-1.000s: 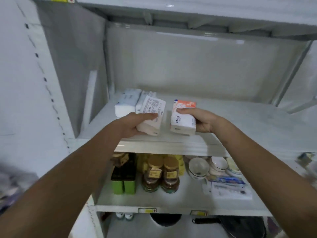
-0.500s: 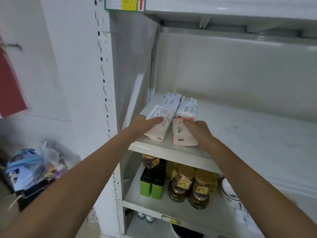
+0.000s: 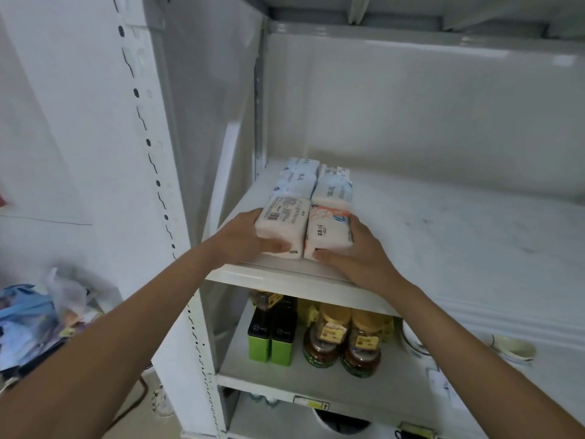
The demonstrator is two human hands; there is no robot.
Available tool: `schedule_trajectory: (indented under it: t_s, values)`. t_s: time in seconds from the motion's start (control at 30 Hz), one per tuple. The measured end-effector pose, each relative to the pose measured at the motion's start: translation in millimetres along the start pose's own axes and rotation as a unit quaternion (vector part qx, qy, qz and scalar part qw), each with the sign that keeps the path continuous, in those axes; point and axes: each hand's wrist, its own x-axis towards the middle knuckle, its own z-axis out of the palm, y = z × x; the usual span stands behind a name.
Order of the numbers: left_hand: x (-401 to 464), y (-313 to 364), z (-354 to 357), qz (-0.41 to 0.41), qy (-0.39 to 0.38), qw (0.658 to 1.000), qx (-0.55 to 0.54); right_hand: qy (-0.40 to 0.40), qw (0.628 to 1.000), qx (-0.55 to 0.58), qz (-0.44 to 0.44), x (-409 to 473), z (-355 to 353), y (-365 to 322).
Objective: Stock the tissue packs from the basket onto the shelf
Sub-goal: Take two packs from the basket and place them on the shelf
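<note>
The shelf (image 3: 443, 236) sat under your grip. Your left hand (image 3: 243, 240) clamped the labelled pack (image 3: 283, 223), your right hand (image 3: 361, 255) the orange pack (image 3: 329, 231), both touching at the front edge, two blue packs (image 3: 313, 183) just behind.

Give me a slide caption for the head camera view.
Both hands, left and right, press two tissue packs side by side at the shelf front.

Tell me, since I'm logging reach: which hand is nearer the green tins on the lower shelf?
Left. The left hand sits almost directly above the green tins; the right hand is farther to their right, above the jars.
</note>
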Motion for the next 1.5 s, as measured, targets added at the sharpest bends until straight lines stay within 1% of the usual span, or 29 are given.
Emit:
schedule_trajectory:
  t_s: [0.2,0.33,0.47,0.57,0.63,0.77,0.83,0.9,0.97,1.0,1.03,1.1,1.13,1.17,1.2,1.27,1.3,1.33,1.4,1.43,1.5]
  values:
    - [17,3,3,0.036,0.002,0.999,0.028,0.017,1.0,-0.001,0.009,15,2,1]
    - [31,1,5,0.037,0.02,0.999,0.025,0.037,0.999,-0.015,0.023,27,1,-1]
    - [35,-3,8,0.028,0.062,0.997,0.023,0.066,0.997,-0.007,0.028,29,4,1]
    - [26,-5,12,0.043,0.08,0.995,0.042,0.073,0.996,-0.02,0.04,25,3,6]
    - [21,-4,17,0.041,0.106,0.991,0.073,0.082,0.995,-0.036,0.049,23,3,7]
    - [11,2,28,-0.002,0.179,0.974,0.141,0.116,0.984,-0.119,0.07,13,8,3]
    - [2,4,34,-0.018,0.206,0.964,0.169,0.135,0.978,-0.14,0.072,2,10,3]
    - [-16,2,45,-0.019,0.243,0.953,0.182,0.151,0.977,-0.144,0.049,-12,10,5]
    - [-40,-3,64,-0.001,0.285,0.942,0.178,0.172,0.97,-0.169,0.004,-31,12,7]
    - [-53,-6,75,0.018,0.305,0.939,0.161,0.191,0.965,-0.177,-0.035,-45,14,9]
    - [-65,-9,85,0.047,0.328,0.933,0.143,0.214,0.957,-0.17,-0.093,-59,17,12]
    - [-89,-18,104,0.093,0.373,0.916,0.112,0.245,0.936,-0.117,-0.224,-98,31,33]
    - [-97,-24,110,0.102,0.378,0.914,0.104,0.248,0.927,-0.099,-0.264,-119,41,46]
    - [-108,-32,121,0.099,0.369,0.918,0.105,0.228,0.931,-0.094,-0.27,-142,51,64]
    - [-119,-41,132,0.088,0.361,0.922,0.109,0.191,0.944,-0.097,-0.25,-164,60,82]
    - [-141,-65,157,0.06,0.338,0.932,0.117,0.095,0.975,-0.112,-0.167,-201,76,119]
    - [-152,-77,169,0.043,0.31,0.94,0.133,0.047,0.984,-0.122,-0.124,-215,82,137]
    - [-161,-91,180,0.024,0.266,0.951,0.157,0.003,0.987,-0.133,-0.089,-228,87,153]
    - [-176,-120,199,-0.034,0.132,0.97,0.201,-0.065,0.985,-0.159,-0.029,-249,96,178]
    - [-183,-133,207,-0.076,0.057,0.972,0.214,-0.085,0.981,-0.172,0.002,-258,100,187]
    - [-195,-160,221,-0.163,-0.07,0.957,0.23,-0.1,0.973,-0.196,0.068,-275,109,203]
